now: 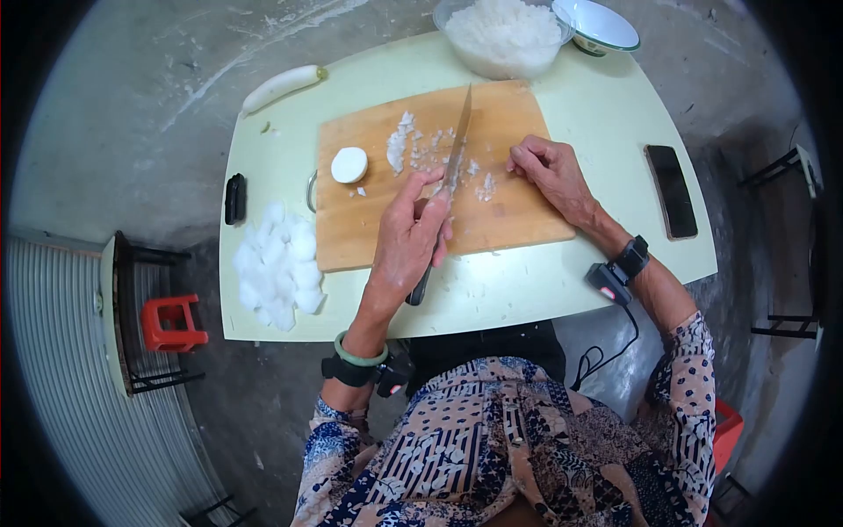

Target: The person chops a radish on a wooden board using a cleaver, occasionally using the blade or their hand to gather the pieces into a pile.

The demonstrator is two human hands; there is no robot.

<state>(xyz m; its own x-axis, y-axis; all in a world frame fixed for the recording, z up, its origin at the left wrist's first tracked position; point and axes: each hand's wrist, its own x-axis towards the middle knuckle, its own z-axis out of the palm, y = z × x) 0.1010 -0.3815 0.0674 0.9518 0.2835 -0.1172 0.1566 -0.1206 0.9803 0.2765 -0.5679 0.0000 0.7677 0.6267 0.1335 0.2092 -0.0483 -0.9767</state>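
My left hand [411, 230] is closed around a kitchen knife [460, 132] near where the blade meets the handle. The blade points away over the wooden cutting board [518, 215], and the black handle sticks out below the palm. Chopped white bits [399, 142] lie on the board beside the blade, with some small pieces close to my fingers. My right hand [555, 178] rests at the board's right side, its fingers curled in; whatever they may hold is hidden. A cut white radish piece [349, 164] stands on the left part of the board.
White round slices [279, 268] are piled at the table's left. A whole white radish [283, 88] lies at the back left. A bowl of shredded white food [502, 39] and a smaller bowl [599, 25] stand at the back. A phone [671, 191] lies on the right.
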